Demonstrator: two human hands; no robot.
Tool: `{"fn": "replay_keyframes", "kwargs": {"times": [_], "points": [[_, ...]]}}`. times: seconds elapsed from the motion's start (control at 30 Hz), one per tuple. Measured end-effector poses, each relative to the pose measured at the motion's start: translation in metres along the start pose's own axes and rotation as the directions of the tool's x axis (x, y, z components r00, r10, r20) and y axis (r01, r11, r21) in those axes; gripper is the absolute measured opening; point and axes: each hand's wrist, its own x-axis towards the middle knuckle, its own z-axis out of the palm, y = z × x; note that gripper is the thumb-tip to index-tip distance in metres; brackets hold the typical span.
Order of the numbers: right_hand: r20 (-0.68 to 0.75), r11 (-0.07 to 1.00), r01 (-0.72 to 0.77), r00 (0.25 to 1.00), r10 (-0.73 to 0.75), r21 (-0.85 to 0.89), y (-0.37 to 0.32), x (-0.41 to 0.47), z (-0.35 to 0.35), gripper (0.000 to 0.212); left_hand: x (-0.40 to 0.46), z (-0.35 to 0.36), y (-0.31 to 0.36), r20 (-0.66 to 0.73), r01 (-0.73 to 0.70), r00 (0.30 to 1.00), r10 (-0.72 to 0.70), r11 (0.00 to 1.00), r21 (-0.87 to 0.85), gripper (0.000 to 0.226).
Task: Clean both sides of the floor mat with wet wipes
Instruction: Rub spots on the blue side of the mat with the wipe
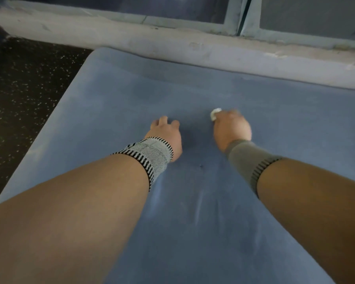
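Observation:
A blue floor mat (193,201) lies flat and fills most of the view, its far edge against a pale ledge. My right hand (232,129) is curled around a small white wet wipe (215,114), which shows only at the fingertips and is pressed to the mat near its middle. My left hand (166,133) rests on the mat a little to the left, palm down, fingers spread; their tips are hidden behind the hand. Both wrists wear knitted bands. Faint streaks mark the mat between my forearms.
A dark speckled floor (25,89) lies left of the mat. A pale concrete ledge (172,44) runs along the mat's far edge, with a grey window frame (236,19) above it.

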Motion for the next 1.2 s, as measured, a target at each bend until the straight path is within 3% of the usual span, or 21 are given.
{"fn": "replay_keyframes", "kwargs": {"times": [0.1,0.13,0.17,0.23,0.3,0.33,0.43,0.5,0.53,0.6,0.67,0.73,0.77,0.83,0.9,0.93,1.0,1.03,1.1,1.13,1.2], "points": [[0.082,0.883,0.463,0.880,-0.468,0.074,-0.025,-0.033,0.008,0.029,0.004,0.001,-0.004,-0.052,-0.013,0.999,0.013,1.000,0.001,0.047],[0.079,0.856,0.517,0.852,-0.517,0.030,-0.019,-0.025,0.006,0.033,0.005,0.000,-0.006,-0.067,-0.013,0.998,0.013,1.000,0.007,0.046],[0.082,0.885,0.464,0.884,-0.461,-0.023,-0.008,-0.009,0.003,0.036,0.006,-0.001,-0.008,-0.073,-0.018,0.997,0.019,1.000,0.017,0.049],[0.051,0.977,0.160,0.987,-0.154,-0.143,0.024,0.027,-0.004,0.034,0.010,-0.001,-0.011,-0.062,-0.030,0.998,0.033,0.999,0.045,0.062],[-0.053,0.978,-0.147,0.989,0.141,-0.145,0.046,0.045,-0.009,0.031,0.014,-0.004,-0.010,-0.036,-0.012,0.999,0.015,0.997,0.072,0.071],[-0.068,0.976,-0.195,0.980,0.189,-0.093,0.042,0.045,-0.006,0.032,0.016,-0.006,-0.009,-0.010,0.008,1.000,-0.007,0.997,0.081,0.073],[0.026,0.998,0.063,0.998,-0.064,0.017,-0.003,0.019,0.007,0.033,0.021,-0.014,-0.002,0.066,0.063,0.995,-0.070,0.993,0.102,0.079],[0.071,0.908,0.413,0.906,-0.418,0.073,-0.023,-0.004,0.011,0.032,0.025,-0.019,-0.001,0.108,0.080,0.990,-0.095,0.987,0.139,0.085],[0.064,0.870,0.489,0.868,-0.492,0.057,-0.022,-0.002,0.010,0.035,0.028,-0.021,0.000,0.136,0.080,0.985,-0.103,0.983,0.164,0.087],[0.049,0.923,0.384,0.923,-0.382,-0.030,0.001,0.024,0.005,0.043,0.035,-0.025,0.002,0.180,0.062,0.978,-0.104,0.972,0.226,0.088],[0.017,0.993,0.020,1.000,-0.018,-0.114,0.035,0.059,-0.002,0.036,0.041,-0.027,0.005,0.194,0.016,0.978,-0.078,0.953,0.303,0.086],[-0.025,0.967,-0.210,0.978,0.209,-0.141,0.047,0.074,-0.010,0.029,0.046,-0.028,0.008,0.186,-0.027,0.982,-0.041,0.937,0.349,0.077],[-0.032,0.972,-0.201,0.979,0.199,-0.124,0.036,0.072,-0.009,0.028,0.048,-0.029,0.010,0.185,-0.028,0.982,-0.041,0.933,0.358,0.073],[0.020,0.997,0.042,0.999,-0.041,-0.057,-0.001,0.056,0.003,0.026,0.048,-0.031,0.013,0.182,-0.005,0.981,-0.065,0.934,0.356,0.072],[0.121,0.922,0.387,0.916,-0.382,-0.013,-0.032,0.031,0.011,0.024,0.044,-0.032,0.015,0.162,0.021,0.984,-0.076,0.948,0.319,0.074],[0.130,0.885,0.466,0.878,-0.460,-0.015,-0.034,0.030,0.014,0.029,0.041,-0.032,0.014,0.150,0.029,0.986,-0.074,0.958,0.286,0.076],[0.077,0.944,0.324,0.945,-0.318,-0.070,-0.010,0.051,0.010,0.039,0.036,-0.029,0.010,0.142,0.003,0.989,-0.038,0.971,0.241,0.077],[0.043,0.988,0.135,0.990,-0.131,-0.081,0.008,0.064,0.005,0.038,0.035,-0.028,0.006,0.136,-0.023,0.991,-0.008,0.975,0.223,0.077],[-0.034,0.975,-0.194,0.981,0.191,-0.105,0.040,0.084,-0.004,0.033,0.033,-0.028,0.001,0.130,-0.053,0.991,0.029,0.981,0.189,0.076],[-0.041,0.957,-0.266,0.964,0.263,-0.115,0.044,0.088,-0.006,0.032,0.034,-0.028,-0.001,0.123,-0.076,0.991,0.052,0.978,0.192,0.073],[-0.015,0.979,-0.193,0.981,0.193,-0.064,0.020,0.085,-0.003,0.031,0.036,-0.030,-0.002,0.105,-0.127,0.989,0.107,0.968,0.215,0.066]]}}
